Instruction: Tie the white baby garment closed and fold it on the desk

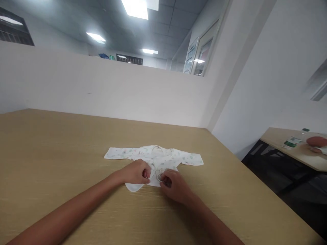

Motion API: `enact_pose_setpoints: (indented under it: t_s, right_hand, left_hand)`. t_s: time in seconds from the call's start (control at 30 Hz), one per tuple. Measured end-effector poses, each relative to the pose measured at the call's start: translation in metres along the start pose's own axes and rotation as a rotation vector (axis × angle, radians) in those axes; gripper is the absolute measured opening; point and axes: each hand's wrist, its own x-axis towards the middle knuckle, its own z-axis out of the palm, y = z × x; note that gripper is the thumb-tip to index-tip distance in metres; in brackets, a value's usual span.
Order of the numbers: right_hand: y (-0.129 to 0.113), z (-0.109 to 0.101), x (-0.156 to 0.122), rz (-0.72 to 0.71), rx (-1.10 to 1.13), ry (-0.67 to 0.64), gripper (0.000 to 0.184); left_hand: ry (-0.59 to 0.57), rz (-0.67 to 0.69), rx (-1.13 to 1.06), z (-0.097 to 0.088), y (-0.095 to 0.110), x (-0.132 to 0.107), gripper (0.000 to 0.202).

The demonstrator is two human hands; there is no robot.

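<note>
A small white baby shirt (163,156) with a faint coloured print lies spread on the wooden table, its two sleeves stretched out to the sides and its neckline toward the back. My left hand (138,172) rests on the lower left of the shirt, fingers curled and thumb pressed at the fabric near the front opening. On the other side of that opening, my right hand (173,183) pinches the shirt's front edge between thumb and fingers. A rounded white flap sticks out beneath my left wrist. The hands cover part of the lower front.
The light wooden table (76,136) reaches to a low white partition (127,92) at the back. To the right stands a second table (281,136), holding a clear bottle (292,142) with a green cap and a reddish round object (316,141).
</note>
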Motion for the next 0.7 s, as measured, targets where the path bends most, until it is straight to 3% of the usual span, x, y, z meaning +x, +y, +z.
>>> enact_pose_setpoints:
  t_s: [0.23,0.47,0.7]
  right_hand:
    - [-0.002,-0.003,0.002,0.004,0.101,0.096,0.013]
    - [-0.008,0.002,0.001,-0.053,0.224,0.137,0.029]
    - [-0.014,0.006,0.001,-0.063,0.303,0.076,0.012]
  left_hand:
    - [-0.046,-0.056,-0.132,-0.002,-0.002,0.001,0.013]
    - [0.068,-0.050,-0.292,0.002,-0.005,0.008,0.024]
    - [0.038,-0.051,-0.319,0.010,0.003,0.006,0.018]
